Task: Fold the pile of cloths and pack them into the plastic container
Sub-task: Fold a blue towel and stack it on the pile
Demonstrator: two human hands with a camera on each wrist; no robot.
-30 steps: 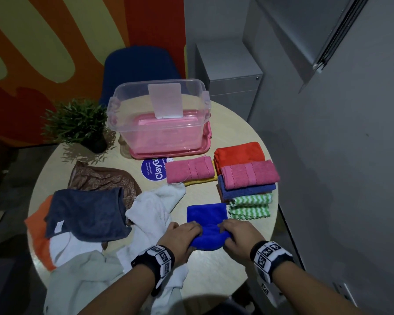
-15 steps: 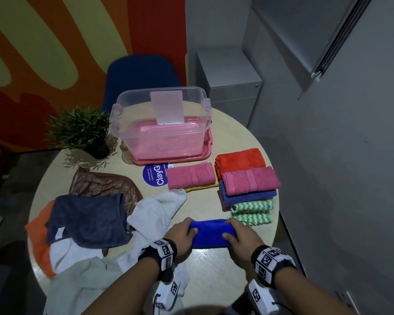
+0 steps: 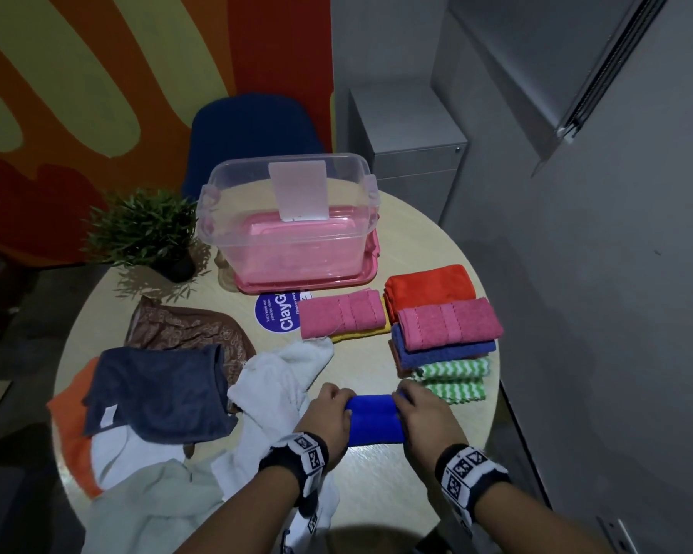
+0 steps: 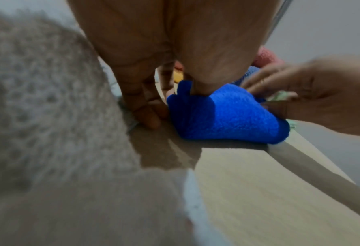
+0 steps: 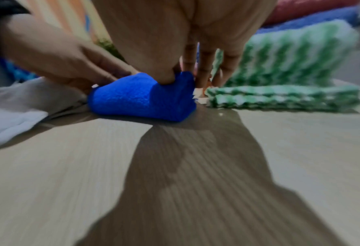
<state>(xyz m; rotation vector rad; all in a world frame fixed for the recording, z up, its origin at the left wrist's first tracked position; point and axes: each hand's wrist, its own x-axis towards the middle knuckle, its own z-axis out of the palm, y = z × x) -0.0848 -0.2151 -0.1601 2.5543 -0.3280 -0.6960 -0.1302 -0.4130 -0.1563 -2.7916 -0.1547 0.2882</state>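
- Blue cloth [image 3: 375, 419]: folded into a short thick bundle, lying on the desk [image 3: 377, 481] near its front edge. Its long axis runs left to right, from one hand to the other.
- Left hand [image 3: 329, 417]: grip closed on the bundle's left end, thumb pressed into the top, fingers curled down beside it to the desk.
- Right hand [image 3: 427, 421]: grip closed on the right end, thumb dug into the top fold, fingers down behind it.
- Right of the grip: the green striped cloth [image 3: 455, 379], folded, just beside the right hand's fingers. Beyond it, a stack of folded cloths [image 3: 445, 325].
- Left of the grip: a loose white cloth [image 3: 281, 377] close against the left hand; further left, the unfolded pile [image 3: 153, 397].
- Beyond the grip: bare desk, then the container [image 3: 293, 233], well apart, standing open on a pink lid.
- Nearer than the grip: a strip of bare desk up to the front edge.
- Left wrist view: shows the left thumb [image 4: 202, 83] sunk into the cloth's folded end, and the desk edge close past the bundle's right end.
- Right wrist view: shows the bundle resting flat on the desk and the right hand's fingers [image 5: 204, 66] standing between it and the striped cloth; blurred.
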